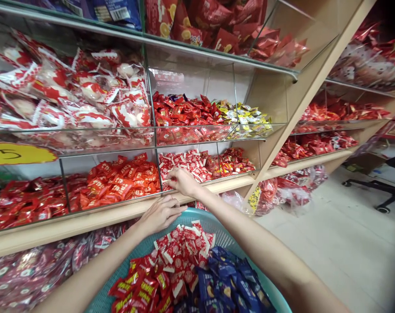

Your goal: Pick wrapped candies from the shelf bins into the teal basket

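My right hand (183, 182) reaches to the front lip of a lower shelf compartment holding red-and-white wrapped candies (184, 161). Its fingers are pinched together at the compartment's left corner; what is between them, if anything, is too small to make out. Lower and to the left, my left hand (160, 214) lies with fingers stretched out, between the wooden shelf edge (119, 216) and the rim of a teal plastic basket (200, 214). Inside the basket are red-and-white candies (184, 245), red packets with yellow lettering (145, 287) and dark blue packets (231, 282).
Orange-red packets (125, 180) fill the compartment to the left. Above, glass-fronted shelves hold white-and-red wrapped sweets (73, 95) and small red and yellow packets (190, 113). Filled plastic bags (285, 193) lie under the shelving at right. A wheeled chair base (380, 191) stands on the floor.
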